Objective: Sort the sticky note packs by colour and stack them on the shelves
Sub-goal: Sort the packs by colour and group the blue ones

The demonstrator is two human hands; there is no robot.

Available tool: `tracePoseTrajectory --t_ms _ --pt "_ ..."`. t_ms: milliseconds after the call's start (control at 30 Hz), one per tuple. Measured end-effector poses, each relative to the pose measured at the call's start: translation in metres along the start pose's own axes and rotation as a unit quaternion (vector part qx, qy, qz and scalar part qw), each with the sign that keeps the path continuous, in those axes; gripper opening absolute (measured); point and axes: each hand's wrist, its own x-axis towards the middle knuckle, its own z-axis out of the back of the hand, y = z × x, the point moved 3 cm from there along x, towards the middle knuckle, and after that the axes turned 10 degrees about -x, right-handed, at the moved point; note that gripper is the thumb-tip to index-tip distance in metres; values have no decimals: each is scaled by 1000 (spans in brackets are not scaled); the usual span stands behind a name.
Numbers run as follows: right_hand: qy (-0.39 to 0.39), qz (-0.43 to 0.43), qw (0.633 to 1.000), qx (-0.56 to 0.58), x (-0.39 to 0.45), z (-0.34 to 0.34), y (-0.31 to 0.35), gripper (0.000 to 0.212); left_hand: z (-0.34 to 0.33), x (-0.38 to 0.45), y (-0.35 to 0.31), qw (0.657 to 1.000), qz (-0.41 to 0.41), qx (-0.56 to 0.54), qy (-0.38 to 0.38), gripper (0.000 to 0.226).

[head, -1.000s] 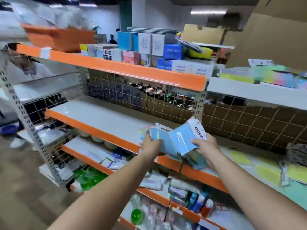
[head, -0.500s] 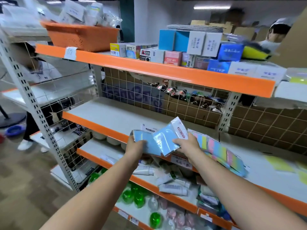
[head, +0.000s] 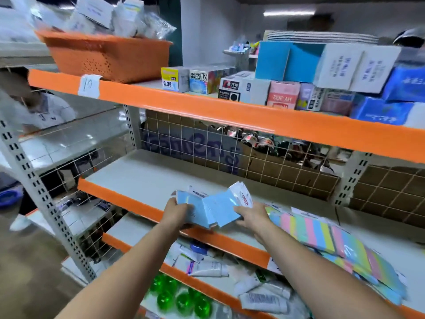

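Both hands hold a fanned bunch of light blue sticky note packs point(head: 212, 209) with white header cards, just above the front edge of the middle shelf point(head: 147, 180). My left hand point(head: 176, 212) grips the bunch's left end. Gripping the right end is my right hand point(head: 251, 216). To the right on the same shelf lies a spread of multicolour striped sticky note packs point(head: 322, 236), with more blue packs point(head: 386, 288) further right.
The upper shelf point(head: 207, 109) carries an orange basket point(head: 103, 56) and several small boxes. A wire grid point(head: 230, 153) backs the middle shelf. Below are white tubes point(head: 207, 268) and green bottles point(head: 181, 298). A person point(head: 43, 109) stands at the left behind the rack.
The view has swung left, and my hands carried the blue packs left along the middle shelf, away from the yellow and multicolour packs. Both hands kept their grip.
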Motion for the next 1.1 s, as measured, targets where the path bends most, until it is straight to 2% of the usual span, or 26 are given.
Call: tracePoseTrajectory --t_ms 267,367,533,633,733,800,933,1100 --pt "6 -96 995 -3 27 -19 -11 29 8 60 -2 994 57 89 19 26" --pt "29 -125 992 9 26 -19 -16 19 5 76 -2 989 74 112 63 22" --pt "14 -152 988 3 17 -21 -24 38 2 92 -3 975 101 159 120 18" --pt "-31 -163 981 -102 12 -20 -27 56 1 99 -4 967 95 185 150 15" --pt "-89 -175 970 -145 1 -24 -26 28 1 103 -1 967 85 185 155 14" --pt "-131 -164 963 -169 -1 -26 -25 25 2 106 3 972 76 165 150 18" --pt "-180 -150 963 -131 3 -31 -31 17 2 111 10 979 59 147 129 26" --pt "-174 -150 954 -194 -3 -33 -27 38 7 124 10 960 27 242 137 37"
